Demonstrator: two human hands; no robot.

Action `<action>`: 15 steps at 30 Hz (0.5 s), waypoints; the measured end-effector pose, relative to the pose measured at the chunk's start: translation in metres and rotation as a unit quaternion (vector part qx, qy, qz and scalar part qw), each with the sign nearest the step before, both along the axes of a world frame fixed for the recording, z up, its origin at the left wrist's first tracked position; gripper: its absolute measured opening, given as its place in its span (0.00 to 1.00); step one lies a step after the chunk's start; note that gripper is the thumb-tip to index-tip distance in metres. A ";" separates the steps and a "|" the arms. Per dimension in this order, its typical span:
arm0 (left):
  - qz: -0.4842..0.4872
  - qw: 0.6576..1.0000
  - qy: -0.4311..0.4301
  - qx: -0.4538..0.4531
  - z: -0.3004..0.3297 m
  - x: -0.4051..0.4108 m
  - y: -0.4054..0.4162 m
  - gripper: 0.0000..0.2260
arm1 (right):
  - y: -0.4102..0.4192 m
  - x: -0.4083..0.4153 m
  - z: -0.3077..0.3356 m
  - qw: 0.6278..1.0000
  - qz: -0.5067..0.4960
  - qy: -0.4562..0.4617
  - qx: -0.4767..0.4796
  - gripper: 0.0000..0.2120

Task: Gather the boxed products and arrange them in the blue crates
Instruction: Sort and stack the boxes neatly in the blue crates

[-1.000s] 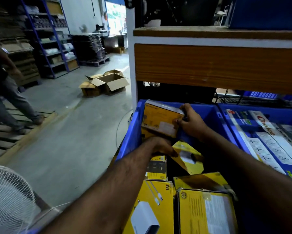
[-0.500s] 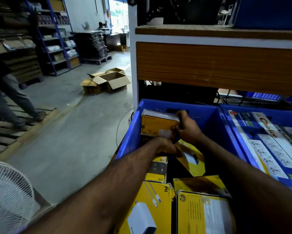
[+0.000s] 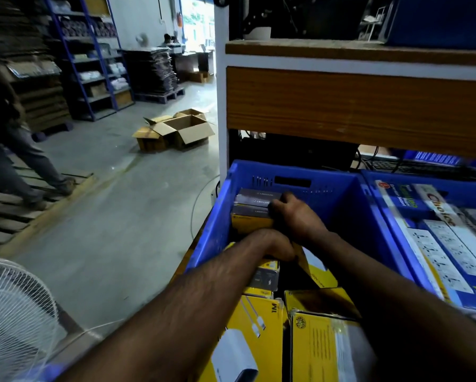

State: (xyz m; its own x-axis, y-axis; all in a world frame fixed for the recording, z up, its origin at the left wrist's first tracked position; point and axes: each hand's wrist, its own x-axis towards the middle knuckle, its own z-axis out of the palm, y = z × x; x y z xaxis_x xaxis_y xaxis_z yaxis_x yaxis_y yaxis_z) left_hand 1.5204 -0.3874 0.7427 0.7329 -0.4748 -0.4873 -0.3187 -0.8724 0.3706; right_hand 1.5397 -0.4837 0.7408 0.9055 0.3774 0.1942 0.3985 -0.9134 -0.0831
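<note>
A blue crate (image 3: 341, 194) stands in front of me with several yellow boxed products in it. At its far left corner lies a stack of yellow boxes with grey tops (image 3: 254, 206). My right hand (image 3: 294, 216) grips the right side of that stack, fingers curled over its top edge. My left hand (image 3: 275, 245) is just in front of the stack, fingers bent down behind the wrist and mostly hidden. More yellow boxes (image 3: 261, 326) fill the near half of the crate under my forearms.
A second blue crate (image 3: 374, 183) on the right holds long boxed power strips (image 3: 438, 244). A wooden shelf (image 3: 355, 106) hangs over both crates. A white fan (image 3: 13, 312) stands at lower left. Open cartons (image 3: 179, 129) lie on the floor; a person (image 3: 13, 150) walks at far left.
The yellow box held up in my right hand has come down into the crate's far left corner and now lies flat with the stack. My left hand stayed close below it.
</note>
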 end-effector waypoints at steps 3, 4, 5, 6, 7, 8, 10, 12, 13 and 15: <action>0.031 0.999 0.002 -0.016 0.003 -0.002 0.003 0.16 | -0.003 0.005 0.008 0.998 0.010 0.055 -0.010 0.15; 0.046 0.999 0.004 -0.028 0.003 -0.002 0.004 0.15 | -0.004 0.005 0.010 0.997 0.011 0.077 -0.011 0.15; 0.062 0.997 -0.001 -0.043 0.002 -0.001 0.005 0.12 | -0.004 0.004 0.011 0.996 0.015 0.084 -0.012 0.14; 0.078 0.996 -0.007 -0.048 0.005 -0.002 0.008 0.10 | -0.004 0.001 0.014 0.996 0.014 0.090 -0.013 0.14; 0.092 0.994 -0.010 -0.056 0.007 -0.003 0.009 0.11 | -0.005 -0.003 0.017 0.996 0.006 0.087 -0.005 0.15; 0.105 0.992 -0.006 -0.066 0.007 -0.003 0.010 0.14 | -0.005 -0.009 0.022 0.996 -0.010 0.083 0.020 0.16; 0.119 0.988 0.010 -0.093 0.011 -0.006 0.011 0.18 | -0.011 -0.018 0.031 0.995 -0.034 0.052 0.074 0.21; 0.145 0.980 0.034 -0.130 0.012 -0.009 0.014 0.13 | -0.019 -0.025 0.041 0.994 -0.052 0.031 0.091 0.21; 0.166 0.971 0.056 -0.165 0.012 -0.008 0.015 0.09 | -0.024 -0.029 0.045 0.994 -0.053 0.039 0.085 0.19; 0.206 0.950 0.083 -0.219 0.015 -0.008 0.016 0.10 | -0.034 -0.037 0.050 0.994 -0.048 0.054 0.087 0.16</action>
